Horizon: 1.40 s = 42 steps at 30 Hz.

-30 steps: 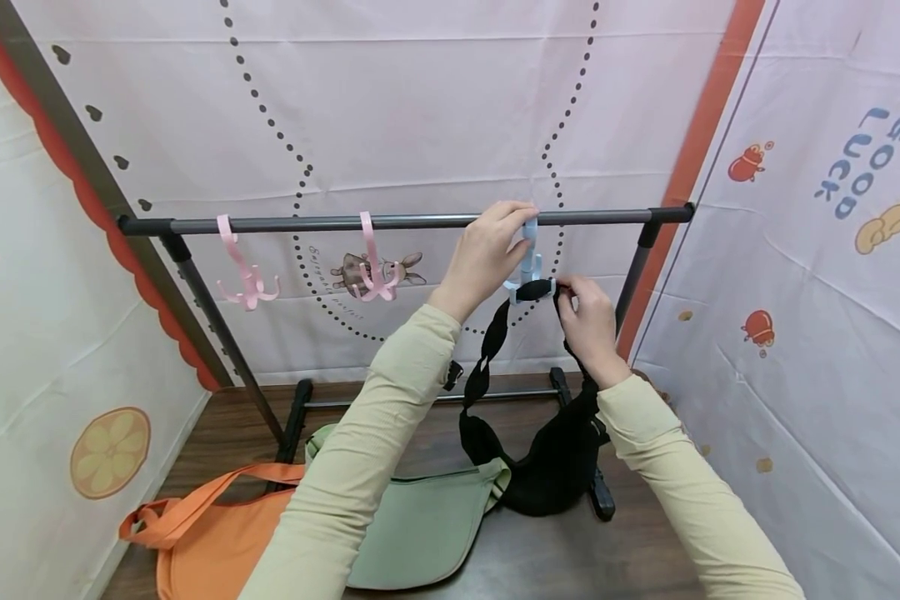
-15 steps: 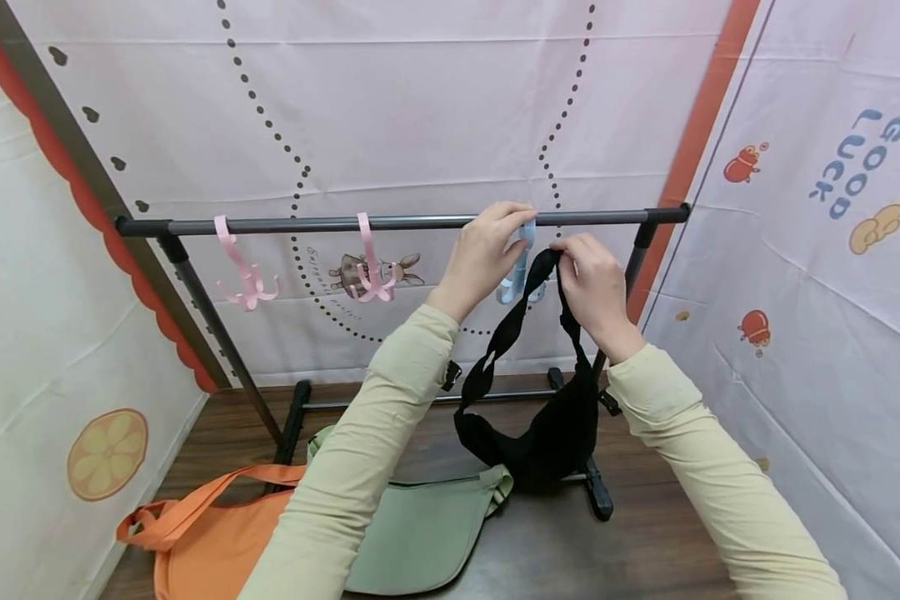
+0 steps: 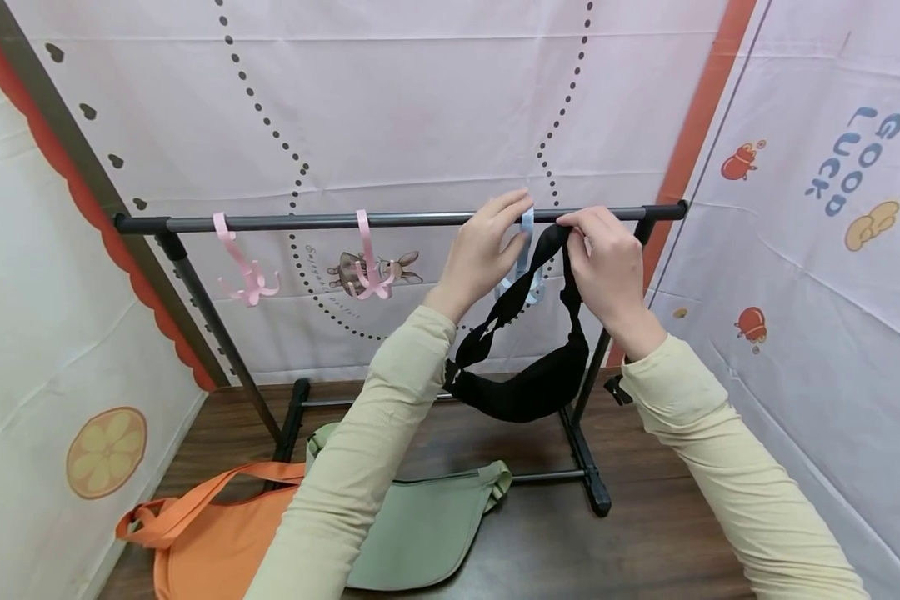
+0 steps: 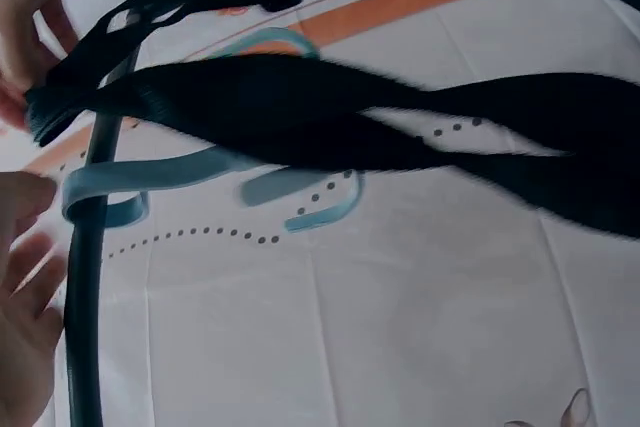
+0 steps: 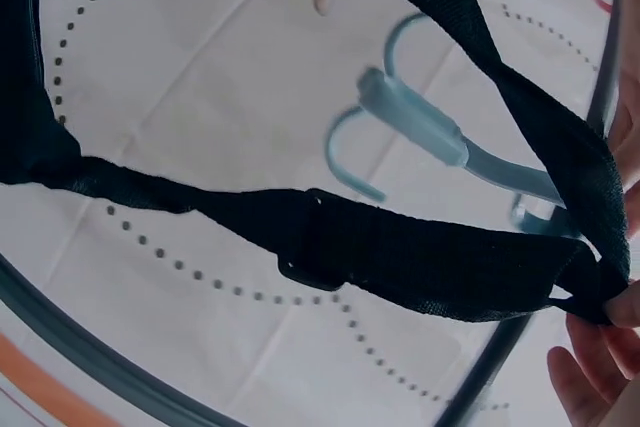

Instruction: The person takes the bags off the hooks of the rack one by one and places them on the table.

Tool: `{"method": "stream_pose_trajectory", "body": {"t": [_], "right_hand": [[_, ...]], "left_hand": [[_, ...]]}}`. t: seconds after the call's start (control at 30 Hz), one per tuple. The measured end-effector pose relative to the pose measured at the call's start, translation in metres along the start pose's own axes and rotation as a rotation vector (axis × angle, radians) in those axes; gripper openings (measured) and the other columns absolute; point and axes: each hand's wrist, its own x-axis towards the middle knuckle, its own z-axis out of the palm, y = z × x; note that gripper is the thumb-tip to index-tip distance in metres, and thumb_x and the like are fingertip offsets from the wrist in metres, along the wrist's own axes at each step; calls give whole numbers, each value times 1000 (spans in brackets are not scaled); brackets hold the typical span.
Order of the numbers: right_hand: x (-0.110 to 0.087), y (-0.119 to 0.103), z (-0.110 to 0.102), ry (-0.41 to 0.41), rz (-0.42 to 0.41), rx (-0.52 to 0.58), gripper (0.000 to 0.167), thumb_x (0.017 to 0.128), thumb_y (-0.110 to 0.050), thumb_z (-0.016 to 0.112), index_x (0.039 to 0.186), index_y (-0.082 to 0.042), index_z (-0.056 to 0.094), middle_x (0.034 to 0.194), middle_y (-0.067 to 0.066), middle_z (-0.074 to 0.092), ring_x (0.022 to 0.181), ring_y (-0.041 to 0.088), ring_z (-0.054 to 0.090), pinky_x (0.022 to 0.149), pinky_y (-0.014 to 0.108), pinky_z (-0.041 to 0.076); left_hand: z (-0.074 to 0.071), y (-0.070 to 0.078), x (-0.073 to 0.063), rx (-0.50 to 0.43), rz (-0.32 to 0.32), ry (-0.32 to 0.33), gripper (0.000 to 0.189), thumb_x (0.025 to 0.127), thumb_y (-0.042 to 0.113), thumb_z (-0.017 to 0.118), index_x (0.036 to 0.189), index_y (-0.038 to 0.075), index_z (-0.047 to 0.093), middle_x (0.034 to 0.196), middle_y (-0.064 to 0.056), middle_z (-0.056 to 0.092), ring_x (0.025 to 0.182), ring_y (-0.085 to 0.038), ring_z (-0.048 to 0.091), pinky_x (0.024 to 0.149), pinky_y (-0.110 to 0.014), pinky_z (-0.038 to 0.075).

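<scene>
My right hand (image 3: 607,267) pinches the top of the strap (image 3: 506,304) of a black bag (image 3: 521,396), which hangs below it. In the right wrist view, thumb and fingers hold the strap's bend, with a slider buckle (image 5: 315,242) further along. A light-blue multi-prong hook (image 3: 527,237) hangs on the dark rail, partly covered by the strap. My left hand (image 3: 483,250) is beside the top of that hook, its fingers loosely extended. The left wrist view has its fingers near the hook (image 4: 170,172) and rail, not wrapped round them.
Two pink hooks, one at the left (image 3: 251,279) and one near the middle (image 3: 371,271), hang on the rail (image 3: 292,222). An orange bag (image 3: 217,542) and a green bag (image 3: 420,533) lie on the wooden floor (image 3: 570,550). Printed cloth walls surround the rack.
My right hand has lifted the black bag's strap off the blue hook, up and to the right. The bag has risen. My left hand has loosened its fingers from the hook's top.
</scene>
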Motion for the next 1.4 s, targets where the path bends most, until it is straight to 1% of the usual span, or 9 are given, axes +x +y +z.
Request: {"method": "stream_pose_trajectory", "body": {"t": [0.13, 0.27, 0.37, 0.57, 0.8, 1.0, 1.17, 1.27, 1.4], "right_hand": [[5, -7, -7, -8, 3, -4, 19, 85, 7, 49, 90, 2, 67, 88, 13, 64, 83, 26, 59, 66, 36, 44], [8, -17, -16, -37, -1, -6, 19, 85, 8, 50, 90, 2, 67, 90, 13, 65, 82, 25, 59, 65, 34, 42], [10, -27, -24, -54, -5, 0, 19, 85, 8, 49, 91, 3, 67, 90, 13, 65, 79, 24, 57, 64, 32, 41], [9, -44, -41, -53, -31, -1, 20, 86, 8, 48, 90, 4, 67, 88, 15, 65, 75, 24, 55, 62, 32, 40], [5, -51, -58, -26, -42, 11, 22, 85, 8, 47, 89, 2, 68, 87, 14, 65, 69, 21, 51, 58, 24, 32], [2, -57, -63, -34, -36, 19, 21, 86, 6, 49, 91, 1, 68, 86, 13, 65, 69, 20, 49, 56, 22, 29], [-2, -63, -65, -52, -42, 26, 21, 86, 7, 50, 92, 0, 69, 88, 12, 66, 70, 18, 50, 56, 22, 28], [-3, -66, -67, -62, -64, 21, 20, 85, 7, 49, 91, 1, 68, 87, 14, 65, 69, 18, 50, 55, 20, 29], [-5, -70, -71, -66, -86, 20, 19, 85, 7, 50, 88, 3, 68, 87, 15, 65, 70, 18, 50, 55, 19, 31]], "left_hand": [[2, 3, -23, -38, 29, 174, 36, 84, 5, 60, 119, -2, 57, 129, -15, 51, 124, -26, 43, 110, -32, 19], [5, 15, -68, -92, 7, 257, 42, 81, 8, 63, 120, -4, 54, 128, -17, 51, 120, -29, 46, 107, -35, 28], [9, 22, -110, -111, -81, 208, 58, 80, 21, 66, 129, -1, 45, 132, -15, 47, 121, -26, 45, 102, -36, 35], [17, 26, -195, -99, -303, 28, 92, 70, 41, 75, 142, 8, 28, 137, -11, 42, 120, -24, 46, 89, -41, 46], [28, 23, -263, -261, -608, -165, 80, 75, 38, 73, 139, 11, 33, 133, -8, 47, 115, -25, 50, 84, -44, 47], [45, 18, -291, -559, -813, -180, 60, 82, 22, 68, 132, 2, 42, 127, -19, 49, 109, -31, 53, 78, -35, 52], [61, 22, -299, -646, -953, -139, 47, 84, 23, 65, 125, 5, 50, 119, -17, 54, 105, -32, 56, 76, -31, 52], [65, 25, -298, -652, -970, -126, 42, 86, 24, 63, 122, 6, 53, 114, -14, 57, 104, -30, 56, 76, -32, 52], [61, 30, -291, -704, -931, -131, 31, 87, 17, 61, 113, 1, 54, 111, -17, 57, 102, -34, 56, 79, -41, 50]]}}
